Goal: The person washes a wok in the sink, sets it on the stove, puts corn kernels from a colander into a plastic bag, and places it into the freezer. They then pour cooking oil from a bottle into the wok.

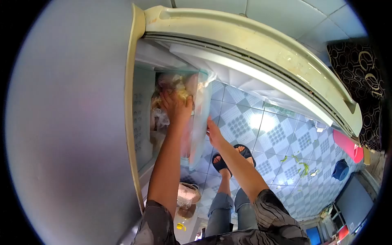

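A freezer drawer (199, 143) with a pale clear front is pulled out of the fridge. Inside it lie several plastic bags of food (162, 118), some pinkish and one yellowish. My left hand (177, 108) reaches into the drawer from above, its fingers spread over the bags and touching them. What lies under the palm is hidden. At the outer face of the drawer front, my right hand (213, 132) has its fingers curled against the edge; the fingertips are partly hidden.
The fridge door (253, 30) stands wide open above and to the right. Green scraps (303, 168) lie on the tiled floor (269, 143). A blue tub (340, 170) and a pink object (347, 145) are at the right. Below the drawer sits a pinkish bag (188, 194).
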`<state>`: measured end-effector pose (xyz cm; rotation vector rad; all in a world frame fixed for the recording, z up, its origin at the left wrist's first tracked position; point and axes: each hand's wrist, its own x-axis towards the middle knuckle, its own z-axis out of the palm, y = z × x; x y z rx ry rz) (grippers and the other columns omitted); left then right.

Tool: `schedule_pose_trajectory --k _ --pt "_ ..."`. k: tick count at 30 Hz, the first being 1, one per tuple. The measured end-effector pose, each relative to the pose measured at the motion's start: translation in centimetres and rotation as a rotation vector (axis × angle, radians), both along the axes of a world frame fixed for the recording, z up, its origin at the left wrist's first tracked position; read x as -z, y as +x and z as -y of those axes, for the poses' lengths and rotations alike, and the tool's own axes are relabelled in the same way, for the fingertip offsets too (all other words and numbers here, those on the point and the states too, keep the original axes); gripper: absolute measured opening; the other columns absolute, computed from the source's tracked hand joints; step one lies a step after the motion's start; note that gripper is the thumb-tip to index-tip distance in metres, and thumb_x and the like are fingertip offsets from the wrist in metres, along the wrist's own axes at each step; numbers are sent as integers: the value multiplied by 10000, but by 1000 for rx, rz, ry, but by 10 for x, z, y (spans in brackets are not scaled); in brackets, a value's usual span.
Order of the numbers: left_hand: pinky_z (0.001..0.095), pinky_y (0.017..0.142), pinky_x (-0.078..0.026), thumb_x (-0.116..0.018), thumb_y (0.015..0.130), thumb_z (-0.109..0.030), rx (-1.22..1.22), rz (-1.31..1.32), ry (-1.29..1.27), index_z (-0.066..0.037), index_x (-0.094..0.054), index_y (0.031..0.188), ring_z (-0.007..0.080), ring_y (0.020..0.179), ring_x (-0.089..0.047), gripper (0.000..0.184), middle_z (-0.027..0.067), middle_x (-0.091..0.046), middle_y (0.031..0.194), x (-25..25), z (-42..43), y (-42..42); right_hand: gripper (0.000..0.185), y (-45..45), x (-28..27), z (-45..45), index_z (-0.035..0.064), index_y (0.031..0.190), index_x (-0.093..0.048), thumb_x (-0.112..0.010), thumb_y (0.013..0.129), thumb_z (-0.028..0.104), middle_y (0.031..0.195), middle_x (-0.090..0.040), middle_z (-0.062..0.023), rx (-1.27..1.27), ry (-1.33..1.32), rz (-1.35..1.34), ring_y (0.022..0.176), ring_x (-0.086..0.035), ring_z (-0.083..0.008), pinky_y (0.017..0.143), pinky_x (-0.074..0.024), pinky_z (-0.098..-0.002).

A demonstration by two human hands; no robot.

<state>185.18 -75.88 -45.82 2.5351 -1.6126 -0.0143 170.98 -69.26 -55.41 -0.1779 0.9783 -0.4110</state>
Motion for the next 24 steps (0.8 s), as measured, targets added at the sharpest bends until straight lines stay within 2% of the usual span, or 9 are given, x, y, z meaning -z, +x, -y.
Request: schedule_pose_trajectory --k 1,4,6,8,10,12,14,21,24 --pt "586 1009 -116 -631 729 -341 -56 -50 33 21 -378 1222 360 1276 -200 662 225 -284 1333 7 2 -1 568 0 0 2 41 1290 -366 -343 912 465 1298 -396 -76 0 -6 -2 1195 -330 -198 1004 -232 -326" --pt "573 1016 -122 -618 728 -382 -36 -53 87 39 -260 1295 408 1295 -116 792 254 -185 1374 8 7 7 602 0 5 -6 35 1306 -337 -347 904 483 1318 -369 -77 -10 -32 20 1201 -318 -203 1004 -227 -326" --pt "570 1016 -125 -621 728 -380 -45 -72 92 30 -247 1308 428 1288 -113 803 262 -191 1368 4 8 7 488 4 11 -7 135 1129 -515 -361 887 530 1054 -534 2 61 -120 -22 965 -448 -136 898 -288 -323" --pt "567 1016 -129 -624 727 -378 -48 -89 93 21 -234 1321 447 1281 -110 815 269 -197 1362 -1 6 0 486 2 8 -5 142 1134 -516 -365 886 532 1062 -529 5 50 -64 -46 973 -444 -139 904 -283 -333" --pt "556 1014 -138 -610 757 -317 -37 -231 -248 8 -252 1318 468 1272 -115 741 267 -201 1360 -43 -9 -37 485 2 5 -4 150 1140 -517 -368 884 534 1070 -524 8 42 5 -70 980 -440 -142 911 -277 -343" --pt "537 1012 -151 -577 787 -221 -1 -218 -256 -2 -303 1295 449 1259 -172 618 256 -259 1334 -56 -48 -58 496 0 7 -4 167 1198 -469 -372 881 535 1107 -499 16 16 44 -40 1004 -418 -144 921 -264 -377" --pt "527 1006 -166 -534 804 -153 1 -455 -342 1 -373 1240 424 1229 -244 489 237 -330 1295 -61 -101 -85 503 0 -3 4 173 1230 -432 -372 881 531 1154 -473 14 -21 62 -24 1034 -403 -154 936 -251 -392" --pt "497 965 -236 -557 766 -122 -157 -582 14 -14 -480 1106 386 1156 -333 365 199 -439 1185 -98 -269 -158 572 36 -58 22 186 1339 -289 -366 879 518 1359 -321 -11 -87 32 57 1247 -268 -214 1006 -190 -429" --pt "478 942 -270 -582 747 -112 -139 -657 210 -43 -519 1057 353 1095 -404 324 169 -487 1114 -111 -297 -159 600 99 -8 5 166 1345 -284 -405 863 503 1367 -316 -68 -152 12 -121 1248 -299 -253 981 -269 -429"
